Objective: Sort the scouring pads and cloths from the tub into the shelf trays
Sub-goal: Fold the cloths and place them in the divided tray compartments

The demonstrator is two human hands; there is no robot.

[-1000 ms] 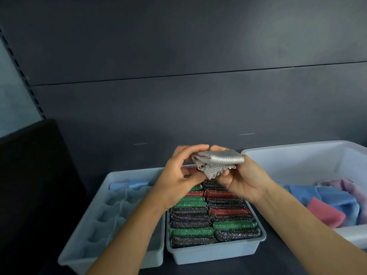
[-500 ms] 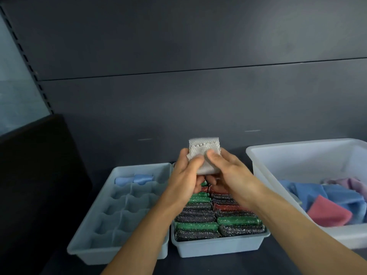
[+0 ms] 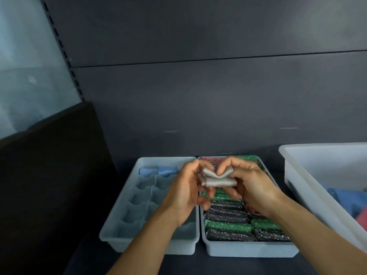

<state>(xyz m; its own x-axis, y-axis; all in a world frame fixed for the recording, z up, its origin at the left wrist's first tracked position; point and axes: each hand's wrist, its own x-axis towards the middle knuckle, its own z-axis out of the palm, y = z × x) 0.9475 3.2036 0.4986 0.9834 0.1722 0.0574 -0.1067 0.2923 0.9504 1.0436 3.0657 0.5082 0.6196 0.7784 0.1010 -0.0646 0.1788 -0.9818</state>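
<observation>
Head cam: L hand (image 3: pixel 184 193) & R hand (image 3: pixel 250 187) fingers clamped on folded grey cloth (image 3: pixel 217 180) above pad tray (image 3: pixel 248 250); fold may spring open, dropping it among pads (image 3: pixel 228 215)

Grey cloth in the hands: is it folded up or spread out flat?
Folded. The grey cloth shows stacked layers with rounded fold edges, pinched between the left hand and the right hand.

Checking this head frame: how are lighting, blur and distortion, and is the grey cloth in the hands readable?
Head view: dim, flat light, no glare; wide-angle lens slants the perforated upright at left and the rim of the tub; left hand and right hand slightly soft; the folded grey cloth they pinch is readable; scouring pads glint but are not blown out.
</observation>
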